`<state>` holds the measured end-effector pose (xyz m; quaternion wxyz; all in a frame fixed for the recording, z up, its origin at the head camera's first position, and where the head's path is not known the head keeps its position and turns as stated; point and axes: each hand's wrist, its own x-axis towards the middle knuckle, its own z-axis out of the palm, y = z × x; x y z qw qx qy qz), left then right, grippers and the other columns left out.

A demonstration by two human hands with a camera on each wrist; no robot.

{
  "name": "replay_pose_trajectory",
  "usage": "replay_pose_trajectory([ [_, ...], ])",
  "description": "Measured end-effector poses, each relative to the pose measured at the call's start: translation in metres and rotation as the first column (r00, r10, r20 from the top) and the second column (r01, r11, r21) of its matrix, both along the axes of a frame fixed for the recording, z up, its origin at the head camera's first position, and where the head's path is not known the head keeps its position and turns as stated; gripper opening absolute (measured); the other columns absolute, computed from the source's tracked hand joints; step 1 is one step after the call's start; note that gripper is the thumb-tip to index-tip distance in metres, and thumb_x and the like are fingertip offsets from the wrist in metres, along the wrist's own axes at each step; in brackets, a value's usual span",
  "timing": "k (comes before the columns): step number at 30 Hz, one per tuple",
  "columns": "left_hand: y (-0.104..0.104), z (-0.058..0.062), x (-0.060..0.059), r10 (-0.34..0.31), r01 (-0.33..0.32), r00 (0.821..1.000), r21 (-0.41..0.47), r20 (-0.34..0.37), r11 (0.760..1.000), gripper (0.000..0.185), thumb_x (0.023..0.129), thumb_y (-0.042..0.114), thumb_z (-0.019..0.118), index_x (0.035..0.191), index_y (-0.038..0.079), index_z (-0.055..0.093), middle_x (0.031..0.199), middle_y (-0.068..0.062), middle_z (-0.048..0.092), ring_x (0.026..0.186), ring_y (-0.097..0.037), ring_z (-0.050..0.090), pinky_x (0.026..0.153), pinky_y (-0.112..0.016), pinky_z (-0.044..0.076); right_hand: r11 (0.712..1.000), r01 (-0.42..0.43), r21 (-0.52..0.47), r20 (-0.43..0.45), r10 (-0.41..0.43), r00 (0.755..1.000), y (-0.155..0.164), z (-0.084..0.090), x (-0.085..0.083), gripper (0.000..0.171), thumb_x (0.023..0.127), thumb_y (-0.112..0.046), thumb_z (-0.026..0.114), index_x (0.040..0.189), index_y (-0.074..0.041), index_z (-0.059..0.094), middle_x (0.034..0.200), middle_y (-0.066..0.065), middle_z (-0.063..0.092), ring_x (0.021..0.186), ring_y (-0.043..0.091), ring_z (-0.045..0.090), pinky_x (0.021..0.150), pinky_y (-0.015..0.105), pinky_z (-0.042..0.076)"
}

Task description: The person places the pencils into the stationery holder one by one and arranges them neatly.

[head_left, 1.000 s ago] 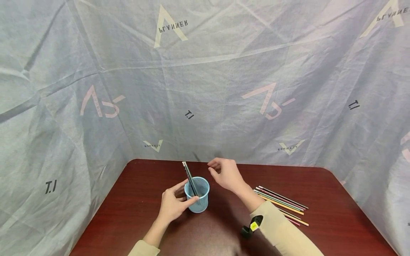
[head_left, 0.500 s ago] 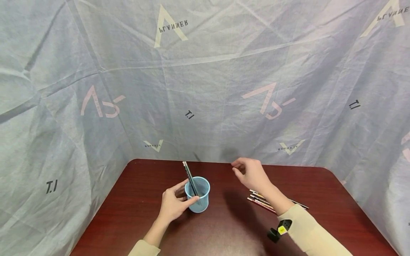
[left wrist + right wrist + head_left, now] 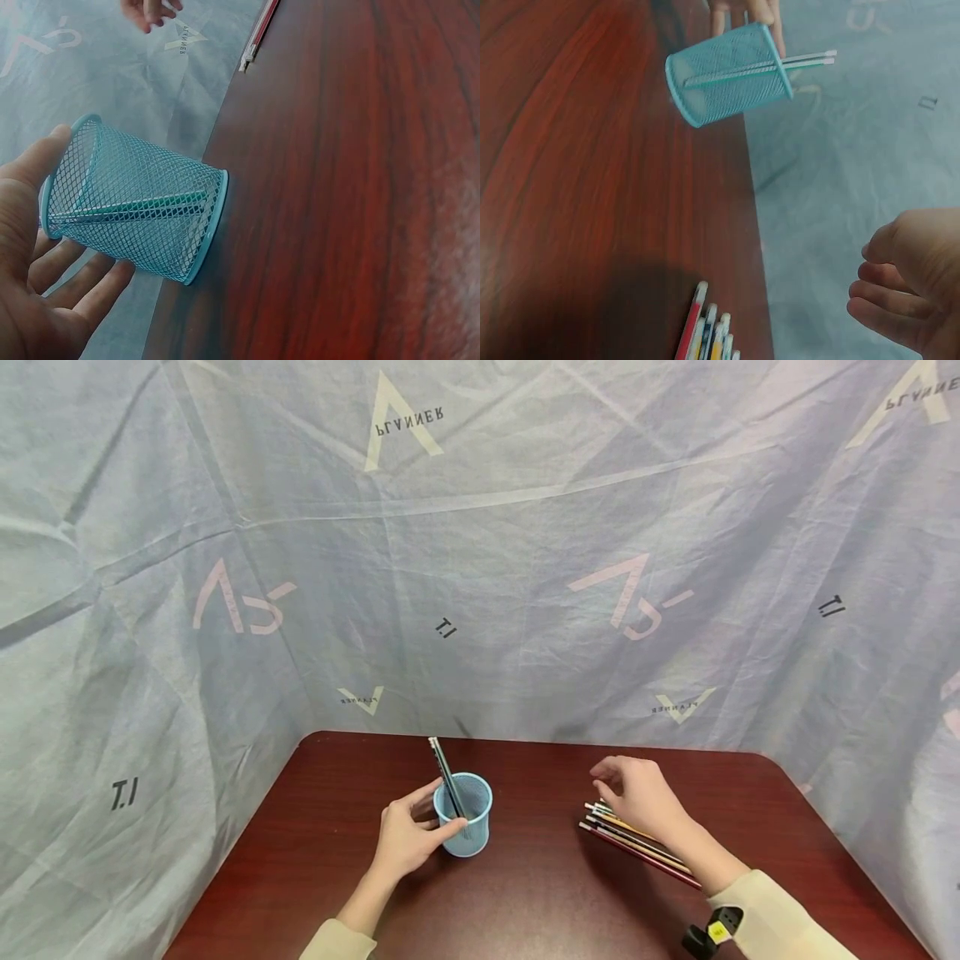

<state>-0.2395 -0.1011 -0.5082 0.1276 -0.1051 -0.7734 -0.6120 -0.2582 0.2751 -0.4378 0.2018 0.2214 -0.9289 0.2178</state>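
Note:
A light-blue mesh pencil cup (image 3: 467, 835) stands upright on the table with a couple of dark pencils (image 3: 444, 774) leaning to the left in it. My left hand (image 3: 405, 843) grips the cup from its left side, the thumb at the rim and the fingers behind. In the left wrist view the cup (image 3: 142, 202) shows the pencils through its mesh. Over the far ends of a bundle of pencils (image 3: 637, 847) hovers my right hand (image 3: 637, 793), its fingers loosely curled with nothing between them. The right wrist view shows white-tipped pencils (image 3: 705, 330) below that hand (image 3: 907, 285).
The dark red wooden table (image 3: 360, 902) has rounded far corners. A grey printed cloth (image 3: 480, 568) hangs behind it and along both sides. A black device with a yellow label (image 3: 718, 930) sits on my right wrist.
My right hand has moved right, from near the cup to over the loose pencils, and has come lower. My left hand and the cup have stayed in place.

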Motion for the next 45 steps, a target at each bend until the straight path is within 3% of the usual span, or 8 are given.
replay_pose_trajectory([
  [11,-0.001,-0.001,-0.001,0.006,-0.006,1.000,-0.013,0.004,1.000,0.074,0.073,0.018,0.101,0.140,0.011,0.071,0.118,-0.016,0.080,0.105,-0.033,0.080,0.082,-0.041,0.068,1.000,0.019,0.024,0.044,-0.020,0.999,0.025,-0.025,0.017,0.018,0.084,0.000,0.081,0.086,-0.017,0.075,0.075,-0.012,0.070,0.065,-0.005,0.059,0.057,0.020,0.052],
  [23,0.000,-0.002,0.000,0.005,-0.005,1.000,-0.025,-0.013,1.000,0.073,0.075,0.019,0.099,0.141,0.010,0.070,0.118,-0.017,0.080,0.105,-0.034,0.080,0.081,-0.042,0.068,0.996,-0.020,0.083,0.083,0.014,0.996,0.035,-0.052,0.027,0.016,0.082,-0.002,0.084,0.082,-0.015,0.075,0.072,-0.015,0.071,0.065,-0.003,0.062,0.058,0.021,0.053],
  [29,0.000,-0.004,-0.001,0.006,-0.007,1.000,-0.030,-0.016,1.000,0.073,0.076,0.019,0.099,0.141,0.009,0.069,0.118,-0.017,0.080,0.105,-0.034,0.080,0.081,-0.041,0.068,0.992,-0.056,0.110,0.142,0.040,0.989,0.037,-0.059,0.030,0.015,0.084,-0.004,0.085,0.083,-0.015,0.075,0.074,-0.012,0.073,0.067,-0.002,0.065,0.059,0.021,0.055],
  [37,-0.001,-0.004,-0.001,0.006,-0.007,1.000,-0.030,-0.011,1.000,0.074,0.075,0.019,0.099,0.142,0.010,0.069,0.120,-0.016,0.080,0.106,-0.033,0.080,0.081,-0.040,0.068,0.991,-0.044,0.127,0.156,0.024,0.987,0.039,-0.064,0.032,0.013,0.084,-0.003,0.084,0.084,-0.013,0.076,0.076,-0.009,0.074,0.069,0.003,0.068,0.061,0.023,0.057],
  [45,-0.002,-0.004,-0.001,0.007,-0.007,1.000,-0.033,0.015,0.999,0.075,0.074,0.020,0.100,0.142,0.013,0.069,0.121,-0.013,0.080,0.108,-0.030,0.080,0.083,-0.036,0.067,0.990,-0.062,0.123,0.224,0.033,0.974,0.038,-0.068,0.033,0.018,0.083,-0.001,0.085,0.082,-0.015,0.073,0.074,-0.009,0.067,0.065,0.000,0.060,0.057,0.021,0.052],
])
